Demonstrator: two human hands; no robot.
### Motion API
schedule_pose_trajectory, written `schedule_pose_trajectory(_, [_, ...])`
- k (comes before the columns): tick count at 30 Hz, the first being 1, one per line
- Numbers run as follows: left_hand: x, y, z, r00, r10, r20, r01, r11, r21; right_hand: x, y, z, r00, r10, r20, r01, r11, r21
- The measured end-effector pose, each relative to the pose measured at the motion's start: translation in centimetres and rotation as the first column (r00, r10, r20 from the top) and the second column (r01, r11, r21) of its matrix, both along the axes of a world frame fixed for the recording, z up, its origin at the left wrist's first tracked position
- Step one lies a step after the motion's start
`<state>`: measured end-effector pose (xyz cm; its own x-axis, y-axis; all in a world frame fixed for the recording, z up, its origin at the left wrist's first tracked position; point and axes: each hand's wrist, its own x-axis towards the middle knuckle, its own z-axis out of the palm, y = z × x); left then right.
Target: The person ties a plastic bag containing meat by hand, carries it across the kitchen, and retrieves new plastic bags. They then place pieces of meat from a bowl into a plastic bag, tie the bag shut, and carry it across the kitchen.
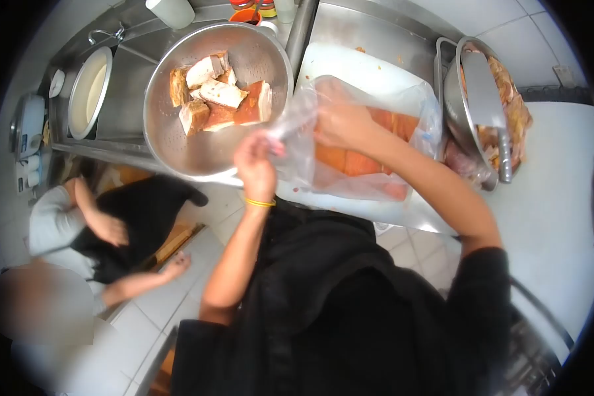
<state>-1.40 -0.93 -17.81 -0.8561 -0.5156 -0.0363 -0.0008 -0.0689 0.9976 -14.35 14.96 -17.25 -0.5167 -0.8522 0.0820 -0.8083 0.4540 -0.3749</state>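
Note:
A clear plastic bag (297, 173) with reddish-brown slabs of meat (358, 162) inside lies on a white cutting board (336, 58). My left hand (256, 162) is closed on the bag's gathered edge, beside the colander. At the bag's mouth is my right hand (342, 122), its fingers blurred and partly behind the film; whether they grip anything I cannot tell. Left of the bag stands a large metal colander (168, 148) holding several thick chunks of skin-on meat (223, 92).
At right, a metal bowl (452, 99) holds more meat, with a metal-handled cleaver (485, 92) across it. A cream basin (89, 92) stands by the tap (107, 33). Another person (63, 224) is at lower left. A white container (170, 12) stands at the back.

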Motion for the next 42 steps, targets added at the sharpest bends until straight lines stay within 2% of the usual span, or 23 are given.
schedule_pose_trajectory(2, [-1.4,-1.8,5.6,0.992,-0.048,-0.116,0.042,0.998,-0.051,0.6,-1.7,-2.1,0.968,-0.012,-0.249,0.027,0.998,0.054])
schedule_pose_trajectory(3, [-1.5,-2.3,7.7,0.985,-0.13,-0.11,0.151,0.966,0.208,1.1,-3.0,-1.5,0.969,-0.028,-0.244,0.043,0.997,0.057])
schedule_pose_trajectory(4, [-1.8,-2.3,9.6,0.952,-0.241,-0.188,0.298,0.865,0.403,1.3,-4.5,-0.1,0.977,-0.208,0.055,0.207,0.978,0.016])
schedule_pose_trajectory(5, [-2.2,-1.7,11.0,0.935,-0.244,-0.259,0.346,0.787,0.511,1.5,-5.1,0.8,0.867,-0.354,0.35,0.371,0.929,0.02])
schedule_pose_trajectory(6, [-2.2,-1.1,12.0,0.913,-0.3,-0.278,0.401,0.786,0.471,1.6,-4.8,0.9,0.864,-0.363,0.348,0.382,0.924,0.017])
schedule_pose_trajectory(8, [-2.5,-0.4,13.6,0.881,-0.372,-0.293,0.469,0.771,0.43,1.9,-3.9,0.9,0.544,-0.257,0.799,0.569,0.813,-0.126])
schedule_pose_trajectory(9, [-2.9,-0.1,14.4,0.87,-0.412,-0.271,0.49,0.779,0.39,2.0,-3.2,1.0,0.541,-0.265,0.798,0.581,0.804,-0.127])
schedule_pose_trajectory(10, [-3.2,0.0,14.7,0.86,-0.446,-0.248,0.509,0.787,0.35,2.1,-2.2,1.2,0.825,-0.262,0.501,0.369,0.921,-0.125])
schedule_pose_trajectory(11, [-3.4,-0.1,14.6,0.857,-0.452,-0.248,0.514,0.783,0.35,2.3,-1.2,1.3,0.979,-0.149,0.139,0.154,0.988,-0.025])
schedule_pose_trajectory(12, [-3.5,-0.5,14.2,0.86,-0.457,-0.229,0.511,0.784,0.353,2.9,-0.4,1.6,0.978,-0.155,0.138,0.16,0.987,-0.025])
schedule_pose_trajectory(14, [-3.6,-1.0,14.1,0.856,-0.471,-0.215,0.518,0.773,0.366,4.3,1.0,2.4,0.935,-0.222,-0.276,0.152,0.955,-0.255])
schedule_pose_trajectory(18, [-3.9,0.0,15.8,0.799,-0.561,-0.216,0.601,0.744,0.292,5.1,2.9,1.2,0.926,-0.362,-0.105,0.347,0.928,-0.136])
schedule_pose_trajectory(20, [-4.3,0.8,16.3,0.783,-0.581,-0.221,0.622,0.732,0.278,4.3,1.7,-0.1,0.967,-0.252,0.042,0.245,0.961,0.125])
schedule_pose_trajectory(27, [-4.6,1.9,18.2,0.798,-0.552,-0.24,0.602,0.734,0.313,4.0,-0.6,-1.2,0.97,-0.241,0.033,0.23,0.953,0.197])
schedule_pose_trajectory(30, [-4.8,1.5,18.2,0.782,-0.569,-0.254,0.623,0.722,0.3,3.2,-1.1,-2.7,0.974,-0.179,-0.137,0.206,0.953,0.22])
schedule_pose_trajectory(32, [-5.0,1.0,16.8,0.764,-0.575,-0.292,0.645,0.687,0.334,2.5,-0.6,-2.1,0.975,-0.189,0.113,0.181,0.981,0.076])
schedule_pose_trajectory(34, [-4.0,-1.6,13.6,0.757,-0.652,-0.04,0.645,0.737,0.203,1.9,0.7,6.3,0.983,-0.039,0.181,-0.059,0.861,0.504])
schedule_pose_trajectory(35, [-3.2,-1.9,12.4,0.78,-0.612,0.128,0.596,0.79,0.144,2.3,2.7,5.0,0.996,0.062,0.068,-0.081,0.942,0.327])
schedule_pose_trajectory(36, [-2.1,-2.5,9.9,0.787,-0.612,0.078,0.556,0.759,0.339,2.0,3.7,8.0,0.833,-0.082,0.547,0.035,0.995,0.096])
schedule_pose_trajectory(37, [-0.8,-2.9,7.2,0.787,-0.617,0.017,0.515,0.671,0.534,1.7,4.2,10.3,0.805,-0.052,0.591,0.054,0.998,0.015])
schedule_pose_trajectory(38, [0.5,-3.0,5.1,0.812,-0.584,0.004,0.482,0.674,0.559,1.5,4.6,12.1,0.768,-0.05,0.638,0.104,0.993,-0.048])
schedule_pose_trajectory(40, [2.1,-3.5,2.7,0.769,-0.639,-0.012,0.472,0.555,0.685,0.6,1.1,14.3,0.809,-0.147,0.569,0.192,0.981,-0.02])
schedule_pose_trajectory(42, [2.8,-3.2,2.3,0.734,-0.679,0.005,0.512,0.558,0.653,0.0,-3.9,14.0,0.871,-0.223,0.439,0.279,0.958,-0.069])
